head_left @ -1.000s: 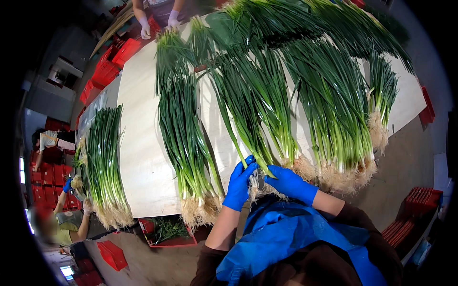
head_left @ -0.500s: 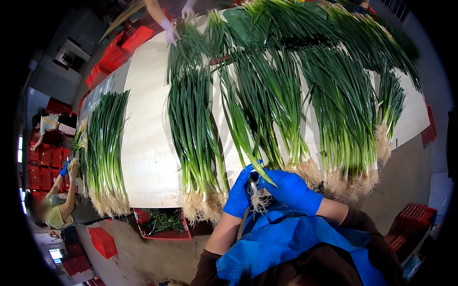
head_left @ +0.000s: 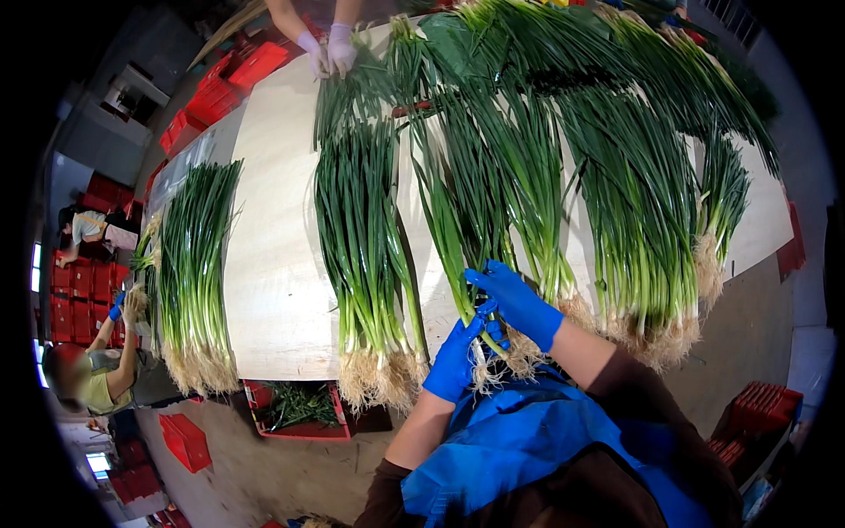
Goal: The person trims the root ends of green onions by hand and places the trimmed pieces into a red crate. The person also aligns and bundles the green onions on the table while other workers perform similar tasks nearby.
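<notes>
My left hand (head_left: 453, 363), in a blue glove, is closed round the lower ends of a few green onions (head_left: 451, 280), their pale roots hanging below its fingers. My right hand (head_left: 521, 310), also blue-gloved, is closed at the same stalks just above, its forefinger stretched across them. A short green piece bends down between the hands. Root ends of another green onion bunch show under my right hand. Left of my hands lies a thick green onion bunch (head_left: 359, 238), roots toward me; to the right is a larger bunch (head_left: 638, 229).
The pale tabletop (head_left: 277, 264) carries more green onions (head_left: 198, 273) at left and a heap (head_left: 537, 44) at the far side. Across it, a co-worker's gloved hands (head_left: 330, 57) handle leaves. A red crate (head_left: 304, 418) with green scraps stands below the near edge. Another person (head_left: 110, 361) works at left.
My right hand has moved up along the stalks, its forefinger stretching out. My left hand has shifted slightly. The co-worker's two hands have come together over the leaves.
</notes>
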`<state>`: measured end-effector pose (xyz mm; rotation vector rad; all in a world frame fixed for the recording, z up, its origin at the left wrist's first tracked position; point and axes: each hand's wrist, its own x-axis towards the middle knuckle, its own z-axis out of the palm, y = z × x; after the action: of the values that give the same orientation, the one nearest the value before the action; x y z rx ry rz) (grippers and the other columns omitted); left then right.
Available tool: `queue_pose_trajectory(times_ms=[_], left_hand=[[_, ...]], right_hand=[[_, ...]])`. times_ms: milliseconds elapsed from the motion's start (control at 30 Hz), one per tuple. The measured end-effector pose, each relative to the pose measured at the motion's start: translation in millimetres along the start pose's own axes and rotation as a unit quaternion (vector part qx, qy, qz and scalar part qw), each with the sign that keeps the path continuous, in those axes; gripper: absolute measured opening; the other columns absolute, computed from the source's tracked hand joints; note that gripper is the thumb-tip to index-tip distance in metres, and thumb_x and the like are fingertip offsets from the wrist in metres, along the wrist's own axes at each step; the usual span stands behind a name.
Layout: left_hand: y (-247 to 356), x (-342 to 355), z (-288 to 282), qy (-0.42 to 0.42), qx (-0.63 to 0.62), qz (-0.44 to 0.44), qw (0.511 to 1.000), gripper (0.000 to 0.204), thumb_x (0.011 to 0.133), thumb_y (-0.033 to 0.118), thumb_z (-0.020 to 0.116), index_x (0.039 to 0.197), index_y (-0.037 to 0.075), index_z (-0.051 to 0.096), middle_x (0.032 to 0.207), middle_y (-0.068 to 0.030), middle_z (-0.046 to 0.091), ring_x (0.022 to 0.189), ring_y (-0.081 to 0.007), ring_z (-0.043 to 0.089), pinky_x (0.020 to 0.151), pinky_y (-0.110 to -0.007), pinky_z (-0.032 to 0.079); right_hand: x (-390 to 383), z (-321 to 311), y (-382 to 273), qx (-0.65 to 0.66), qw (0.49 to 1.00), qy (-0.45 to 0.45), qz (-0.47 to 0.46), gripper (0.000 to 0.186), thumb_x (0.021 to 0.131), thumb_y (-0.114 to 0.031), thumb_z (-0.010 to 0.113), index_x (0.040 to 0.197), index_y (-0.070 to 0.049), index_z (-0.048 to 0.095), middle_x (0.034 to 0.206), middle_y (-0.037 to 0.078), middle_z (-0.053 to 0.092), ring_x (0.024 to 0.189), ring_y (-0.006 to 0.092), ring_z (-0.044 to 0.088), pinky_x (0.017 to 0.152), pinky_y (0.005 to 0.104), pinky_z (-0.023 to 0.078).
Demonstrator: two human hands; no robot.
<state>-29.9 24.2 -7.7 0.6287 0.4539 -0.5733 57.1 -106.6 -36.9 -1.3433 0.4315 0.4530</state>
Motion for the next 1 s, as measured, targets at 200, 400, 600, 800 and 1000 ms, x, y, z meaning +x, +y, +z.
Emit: queue_pose_trajectory(times_ms=[200, 400, 600, 800, 1000], left_hand=[[-12, 17, -32, -0.022, -0.171, -0.017, 0.985, 0.03, 0.093, 0.025, 0.056, 0.114, 0.004, 0.056, 0.078, -0.0041, 0.059, 0.065, -0.0154, 0.055, 0.056, -0.028, 0.048], [-6, 23, -26, 0.133, 0.058, 0.049, 0.988, 0.028, 0.093, 0.027, 0.057, 0.105, 0.002, 0.061, 0.076, -0.004, 0.06, 0.059, -0.0109, 0.053, 0.05, -0.024, 0.044], [-1, 18, -16, 0.163, 0.122, 0.121, 0.972, 0.026, 0.093, 0.026, 0.057, 0.106, 0.003, 0.063, 0.083, -0.0059, 0.063, 0.062, -0.0106, 0.054, 0.049, -0.024, 0.043], [18, 19, 10, 0.119, 0.176, 0.204, 0.956, 0.03, 0.094, 0.027, 0.054, 0.112, 0.004, 0.062, 0.079, -0.006, 0.062, 0.057, -0.0105, 0.051, 0.048, -0.024, 0.041], [2, 54, -3, 0.166, 0.177, 0.135, 0.961, 0.024, 0.084, 0.018, 0.067, 0.103, 0.005, 0.06, 0.082, -0.0055, 0.061, 0.064, -0.0115, 0.053, 0.054, -0.025, 0.042]], right_hand=[[5, -8, 22, 0.256, 0.953, -0.155, 0.049, 0.026, 0.091, -0.019, 0.055, 0.107, 0.001, 0.06, 0.079, 0.009, 0.062, 0.07, 0.0181, 0.06, 0.064, 0.0299, 0.05], [-79, -45, -13, 0.125, 0.979, -0.142, 0.07, 0.025, 0.093, -0.018, 0.051, 0.109, -0.001, 0.061, 0.073, 0.004, 0.059, 0.065, 0.0137, 0.057, 0.06, 0.0257, 0.047], [-149, -112, -57, 0.019, 0.989, 0.073, -0.128, 0.032, 0.096, -0.025, 0.05, 0.115, 0.0, 0.057, 0.071, 0.004, 0.059, 0.063, 0.0105, 0.056, 0.06, 0.0241, 0.048], [-201, -254, -48, 0.04, 0.893, 0.332, -0.301, 0.041, 0.094, -0.028, 0.052, 0.121, 0.004, 0.052, 0.073, 0.001, 0.058, 0.061, 0.0082, 0.051, 0.056, 0.021, 0.041], [-229, -410, 33, 0.018, 0.838, 0.504, -0.209, 0.036, 0.094, -0.025, 0.053, 0.12, 0.0, 0.053, 0.084, 0.009, 0.061, 0.069, 0.0114, 0.056, 0.06, 0.0234, 0.044]])
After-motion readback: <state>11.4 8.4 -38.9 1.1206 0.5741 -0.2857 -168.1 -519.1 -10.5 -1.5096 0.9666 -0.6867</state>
